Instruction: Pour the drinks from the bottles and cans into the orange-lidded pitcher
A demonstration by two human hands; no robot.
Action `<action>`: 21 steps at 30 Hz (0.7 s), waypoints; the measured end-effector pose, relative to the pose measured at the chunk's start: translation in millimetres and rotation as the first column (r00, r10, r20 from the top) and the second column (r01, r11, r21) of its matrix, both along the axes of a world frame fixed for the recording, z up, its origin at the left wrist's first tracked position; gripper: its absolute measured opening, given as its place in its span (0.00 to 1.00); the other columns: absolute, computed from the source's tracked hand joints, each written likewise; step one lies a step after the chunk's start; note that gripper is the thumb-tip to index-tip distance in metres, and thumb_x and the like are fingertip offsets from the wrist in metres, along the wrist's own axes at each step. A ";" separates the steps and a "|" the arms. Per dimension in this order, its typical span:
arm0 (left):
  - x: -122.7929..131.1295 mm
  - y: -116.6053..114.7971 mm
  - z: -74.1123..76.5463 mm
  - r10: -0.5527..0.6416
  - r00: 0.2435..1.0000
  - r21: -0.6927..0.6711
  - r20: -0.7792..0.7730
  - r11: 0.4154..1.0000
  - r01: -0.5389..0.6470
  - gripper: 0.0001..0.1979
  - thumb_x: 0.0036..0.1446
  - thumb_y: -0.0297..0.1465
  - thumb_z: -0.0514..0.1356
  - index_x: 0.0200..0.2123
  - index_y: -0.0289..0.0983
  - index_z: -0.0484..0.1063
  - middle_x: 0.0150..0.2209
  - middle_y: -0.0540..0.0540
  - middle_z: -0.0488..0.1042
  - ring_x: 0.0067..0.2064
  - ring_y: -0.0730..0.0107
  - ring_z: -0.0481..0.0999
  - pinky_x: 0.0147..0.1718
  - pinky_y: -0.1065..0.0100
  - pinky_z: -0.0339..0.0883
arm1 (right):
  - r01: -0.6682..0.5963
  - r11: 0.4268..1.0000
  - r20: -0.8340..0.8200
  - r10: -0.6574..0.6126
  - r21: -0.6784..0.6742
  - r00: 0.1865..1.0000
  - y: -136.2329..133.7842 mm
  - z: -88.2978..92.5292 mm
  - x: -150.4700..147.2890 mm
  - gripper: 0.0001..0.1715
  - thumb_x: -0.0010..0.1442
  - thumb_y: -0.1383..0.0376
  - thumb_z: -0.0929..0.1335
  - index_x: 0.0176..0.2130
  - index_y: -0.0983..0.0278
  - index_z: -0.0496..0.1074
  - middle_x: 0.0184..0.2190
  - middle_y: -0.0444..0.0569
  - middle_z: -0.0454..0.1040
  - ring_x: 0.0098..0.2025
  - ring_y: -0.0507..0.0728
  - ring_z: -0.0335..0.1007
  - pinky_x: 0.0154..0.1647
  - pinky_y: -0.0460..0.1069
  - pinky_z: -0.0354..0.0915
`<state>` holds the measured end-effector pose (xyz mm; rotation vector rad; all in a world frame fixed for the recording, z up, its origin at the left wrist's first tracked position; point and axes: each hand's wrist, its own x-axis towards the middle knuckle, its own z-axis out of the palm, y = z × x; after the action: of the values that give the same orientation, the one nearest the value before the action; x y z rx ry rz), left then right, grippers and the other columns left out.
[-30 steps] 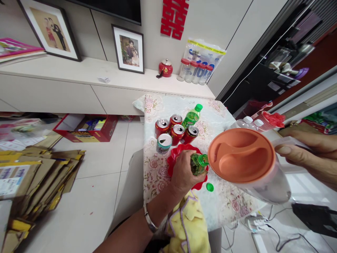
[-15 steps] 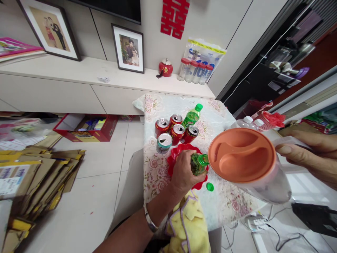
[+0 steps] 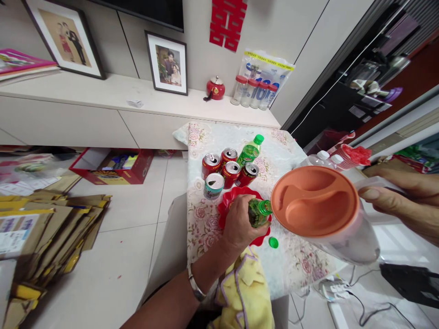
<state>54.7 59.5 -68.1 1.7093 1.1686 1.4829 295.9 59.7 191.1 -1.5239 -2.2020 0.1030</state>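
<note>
Nothing's really been moved. The bottle (image 3: 256, 214) is kept clenched in the left hand (image 3: 239, 224), tipped toward the pitcher (image 3: 313, 201), whose handle is gripped by the right hand (image 3: 401, 205).

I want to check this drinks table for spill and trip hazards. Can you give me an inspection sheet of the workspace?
Surface: table under a floral cloth; no spills seen.
Job's things: uncapped green bottle held over a red plate; clear pitcher with orange lid, tilted toward the bottle's mouth; loose green cap on the cloth.
Clutter: five opened cans, a capped second bottle, a yellow towel at the near edge.
Hands: left hand grips the green bottle; right hand holds the pitcher's handle.
Cables: power strip and cords on the floor beside the table.
Surroundings: flattened cardboard on the floor; sideboard with framed photos.
</note>
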 end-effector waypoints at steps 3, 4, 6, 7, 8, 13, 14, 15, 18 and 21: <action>0.0 -0.2 -0.5 -0.001 1.000 -0.008 0.002 1.000 0.001 0.38 0.44 0.29 0.75 0.57 0.42 0.66 0.51 0.40 0.79 0.51 0.48 0.83 0.51 0.47 0.80 | -0.004 1.000 0.004 0.004 -0.006 1.000 0.5 -0.4 3.3 0.18 0.61 0.46 0.75 0.32 0.56 0.83 0.21 0.40 0.73 0.22 0.50 0.66 0.22 0.42 0.65; -0.2 -0.4 -0.4 -0.004 1.000 -0.011 0.004 1.000 0.005 0.38 0.43 0.28 0.76 0.57 0.42 0.66 0.51 0.40 0.79 0.51 0.49 0.83 0.51 0.48 0.80 | -0.006 1.000 0.004 0.006 -0.008 1.000 0.6 -0.4 3.7 0.18 0.61 0.46 0.75 0.32 0.55 0.84 0.21 0.41 0.73 0.22 0.51 0.67 0.22 0.42 0.66; -0.6 -0.7 0.0 -0.009 1.000 -0.012 0.007 1.000 0.009 0.37 0.44 0.28 0.75 0.57 0.42 0.66 0.51 0.40 0.79 0.51 0.48 0.82 0.52 0.48 0.80 | -0.011 1.000 0.007 0.012 -0.011 1.000 0.7 -0.1 3.7 0.18 0.61 0.46 0.75 0.31 0.56 0.83 0.22 0.41 0.73 0.22 0.50 0.66 0.22 0.42 0.65; -0.7 -0.8 0.2 -0.010 1.000 -0.011 0.007 1.000 0.010 0.37 0.44 0.28 0.75 0.57 0.42 0.66 0.51 0.40 0.79 0.51 0.48 0.82 0.52 0.47 0.80 | -0.013 1.000 0.009 0.013 -0.006 1.000 0.8 0.0 3.4 0.19 0.61 0.46 0.75 0.31 0.56 0.83 0.21 0.41 0.73 0.22 0.50 0.65 0.21 0.41 0.65; -0.8 -0.9 0.3 -0.008 1.000 -0.010 0.006 1.000 0.008 0.37 0.44 0.28 0.75 0.57 0.41 0.66 0.51 0.40 0.79 0.51 0.48 0.82 0.52 0.47 0.80 | -0.013 1.000 0.012 0.013 -0.006 1.000 0.9 0.1 3.0 0.19 0.62 0.46 0.75 0.31 0.56 0.83 0.21 0.41 0.72 0.22 0.50 0.65 0.21 0.41 0.64; -0.6 -0.5 0.2 -0.005 1.000 -0.004 0.001 1.000 0.005 0.37 0.44 0.29 0.75 0.57 0.41 0.66 0.50 0.40 0.79 0.52 0.47 0.82 0.53 0.47 0.79 | -0.037 0.999 0.001 0.037 0.005 0.999 0.9 -1.2 3.1 0.17 0.62 0.47 0.75 0.32 0.56 0.82 0.20 0.39 0.70 0.21 0.49 0.63 0.20 0.41 0.62; -0.6 -0.5 0.0 -0.004 1.000 -0.001 -0.001 1.000 0.004 0.37 0.44 0.29 0.75 0.57 0.41 0.66 0.50 0.40 0.79 0.51 0.47 0.82 0.53 0.46 0.79 | -0.044 0.999 -0.004 0.044 0.011 0.999 0.6 -1.8 3.8 0.16 0.62 0.47 0.75 0.33 0.55 0.83 0.21 0.39 0.71 0.21 0.49 0.63 0.20 0.41 0.62; -0.6 -0.5 -0.2 -0.003 1.000 -0.001 -0.002 1.000 0.003 0.37 0.44 0.29 0.75 0.57 0.41 0.66 0.50 0.40 0.79 0.51 0.47 0.82 0.53 0.46 0.79 | -0.048 0.999 -0.011 0.049 0.022 0.999 0.2 -2.4 4.8 0.14 0.62 0.48 0.76 0.35 0.54 0.83 0.22 0.38 0.73 0.21 0.49 0.64 0.21 0.40 0.63; -0.6 -0.6 -0.9 -0.004 1.000 0.003 0.002 1.000 0.004 0.37 0.44 0.29 0.75 0.57 0.40 0.66 0.50 0.39 0.79 0.51 0.47 0.82 0.52 0.46 0.80 | -0.044 0.999 -0.021 0.044 0.023 0.999 -0.6 -3.9 7.1 0.12 0.62 0.49 0.76 0.38 0.53 0.83 0.24 0.37 0.75 0.23 0.49 0.66 0.23 0.40 0.65; -0.3 -0.5 -1.5 -0.004 1.000 0.010 0.006 1.000 0.004 0.38 0.44 0.29 0.75 0.57 0.41 0.65 0.50 0.39 0.79 0.51 0.46 0.82 0.53 0.45 0.80 | -0.053 0.999 -0.003 0.053 0.012 0.999 0.3 -4.2 6.9 0.13 0.62 0.49 0.76 0.34 0.54 0.82 0.21 0.38 0.71 0.22 0.49 0.65 0.21 0.40 0.64</action>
<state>54.4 59.0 -69.6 1.7114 1.1557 1.4938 302.9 60.0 187.0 -1.4585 -2.2373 0.1083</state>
